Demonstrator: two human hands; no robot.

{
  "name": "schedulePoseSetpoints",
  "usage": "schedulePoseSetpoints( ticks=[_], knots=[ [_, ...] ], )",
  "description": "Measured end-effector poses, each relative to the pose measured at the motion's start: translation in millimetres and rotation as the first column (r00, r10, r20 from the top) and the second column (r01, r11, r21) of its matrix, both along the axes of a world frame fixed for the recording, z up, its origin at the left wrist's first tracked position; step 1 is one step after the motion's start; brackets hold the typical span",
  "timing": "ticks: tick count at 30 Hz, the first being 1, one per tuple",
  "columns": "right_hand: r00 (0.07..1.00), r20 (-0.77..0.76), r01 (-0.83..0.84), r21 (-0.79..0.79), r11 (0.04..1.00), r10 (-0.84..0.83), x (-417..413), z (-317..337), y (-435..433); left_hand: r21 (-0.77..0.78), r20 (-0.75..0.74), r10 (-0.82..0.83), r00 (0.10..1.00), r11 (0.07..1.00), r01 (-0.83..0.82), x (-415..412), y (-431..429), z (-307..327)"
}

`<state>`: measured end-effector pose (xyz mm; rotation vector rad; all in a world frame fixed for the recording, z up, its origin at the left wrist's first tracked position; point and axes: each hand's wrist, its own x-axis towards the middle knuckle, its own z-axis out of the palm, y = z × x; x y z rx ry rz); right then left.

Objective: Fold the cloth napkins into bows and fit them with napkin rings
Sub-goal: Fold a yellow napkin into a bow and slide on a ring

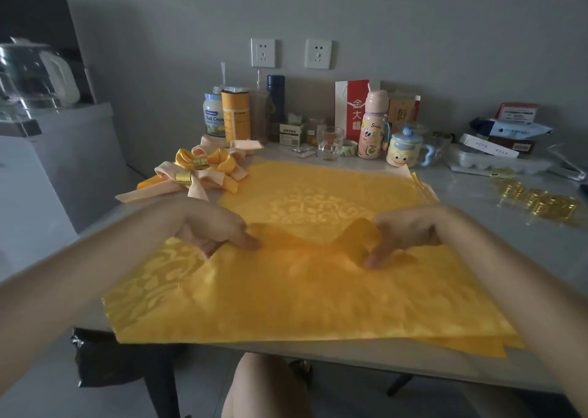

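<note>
Yellow patterned cloth napkin point(302, 296): spread on the grey tabletop point(477, 227) directly in front of me, its middle gathered into a raised ridge between the two hands.
Left hand point(210, 227): fingers point(248, 242) closed on the left end of that ridge, as far as I can tell through the blur.
Right hand point(404, 230): thumb and fingers pinch a lifted flap of the cloth at the right end.
Step in hand: I judge this an early fold, bringing cloth toward the centre line.
Doing it well: I would keep both pinches level, lay the fold straight and parallel to the near edge, then press it flat before letting go. This shiny cloth looks likely to slide.
Finished bows point(197, 176): peach and yellow, cinched with gold rings, piled at the far left of the tabletop.
Loose gold napkin rings point(541, 203): scattered at the far right, well apart from the napkin.
Clear glass mug point(331, 142): behind the napkin, with a little amber at the bottom, I think.
Lidded cartoon mug point(402, 152): lid on, contents hidden.
White lidded tub point(213, 115): closed, contents unseen.
Yellow canister point(235, 115): capped, and I cannot see inside.
</note>
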<state>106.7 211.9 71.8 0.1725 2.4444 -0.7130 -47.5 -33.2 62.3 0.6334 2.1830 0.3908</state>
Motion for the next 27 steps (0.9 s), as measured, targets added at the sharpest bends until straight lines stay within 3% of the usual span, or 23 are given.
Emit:
schedulePoseSetpoints(
  ticks=[2,4,8,11,18,21,25,27],
  knots=[
    [0.971,-0.190,0.179,0.164,0.970,-0.147,-24.8,-13.4,4.1,-0.038,-0.339,-0.035,0.940,0.999,0.024,-17.5,11.7,-10.4],
    [0.917,-0.346,0.289,0.231,0.929,-0.199,-47.5,-31.3,8.4,-0.045,-0.589,-0.050,0.806,0.999,0.029,-32.9,27.4,-26.6],
    [0.816,-0.483,0.446,0.173,0.878,-0.319,-86.6,-58.0,16.3,0.127,-0.650,0.114,0.751,0.991,-0.040,-65.3,53.0,-51.4],
    [0.801,-0.535,0.467,0.275,0.840,-0.270,-113.0,-64.6,21.5,0.166,-0.728,0.153,0.669,0.985,-0.044,-83.8,69.2,-58.3],
    [0.746,-0.560,0.587,0.301,0.751,-0.359,-139.9,-75.4,48.0,0.296,-0.712,0.279,0.644,0.951,-0.086,-117.2,90.9,-75.0],
    [0.690,-0.566,0.618,0.136,0.774,-0.451,-145.7,-73.9,60.0,0.286,-0.612,0.302,0.731,0.946,-0.152,-127.6,96.2,-67.5],
    [0.735,-0.429,0.600,0.050,0.799,-0.525,-148.2,-65.4,68.9,0.175,-0.486,0.226,0.844,0.972,-0.159,-139.5,105.2,-53.5],
    [0.736,-0.386,0.584,-0.056,0.810,-0.557,-147.1,-61.5,69.4,0.203,-0.399,0.226,0.888,0.967,-0.155,-145.8,111.3,-52.9]
  ],
)
